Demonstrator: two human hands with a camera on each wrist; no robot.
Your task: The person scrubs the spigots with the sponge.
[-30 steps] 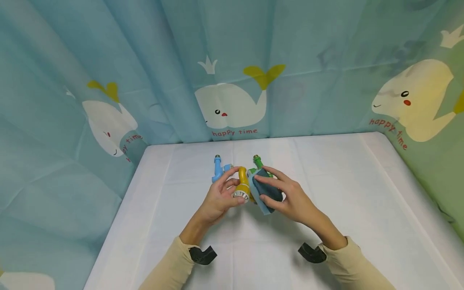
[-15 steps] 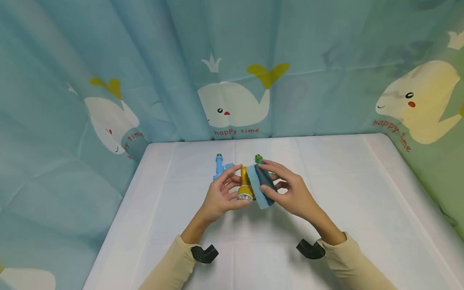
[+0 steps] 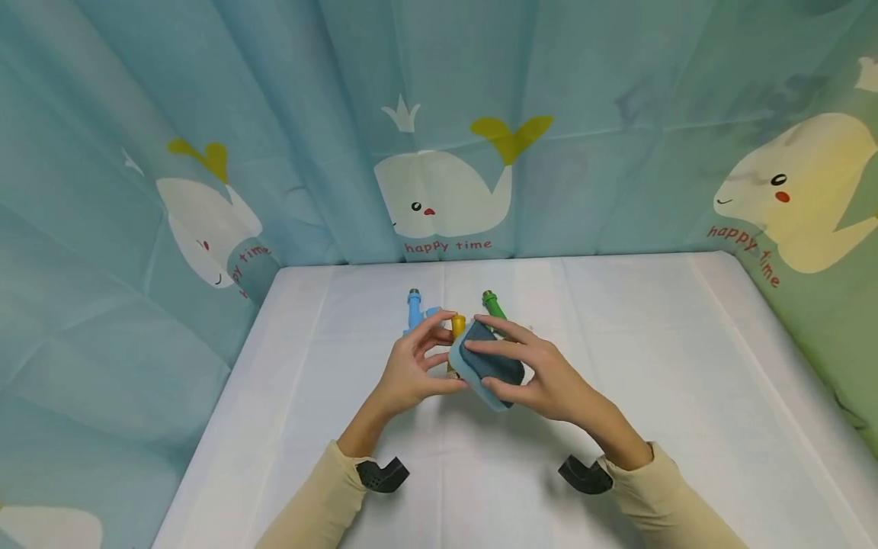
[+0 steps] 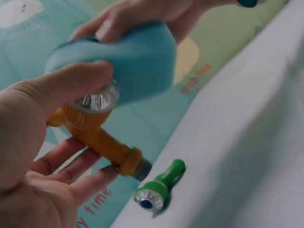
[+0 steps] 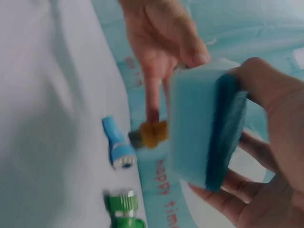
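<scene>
My left hand (image 3: pixel 401 374) holds up a yellow plastic tap (image 4: pixel 104 142) with a silvery knob and a threaded metal end. The thumb rests at the knob while the fingers support the tap's body from below. In my right hand (image 3: pixel 559 381) is a thick sponge (image 3: pixel 490 362), pale blue with a dark blue scouring layer, pinched between thumb and fingers. The sponge's pale side lies right at the tap's knob in the left wrist view. From the head, the sponge hides much of the tap, leaving the upper end (image 3: pixel 458 326) visible.
Behind the hands, a blue tap (image 3: pixel 414 309) and a green tap (image 3: pixel 492 303) lie on the white-covered table (image 3: pixel 329 305). A blue-green curtain (image 3: pixel 590 191) printed with whales surrounds the table's back and sides.
The sponge has tilted and shifted left over the yellow tap, covering more of it; its dark face shows more to the head camera. The left hand keeps hold of the tap.
</scene>
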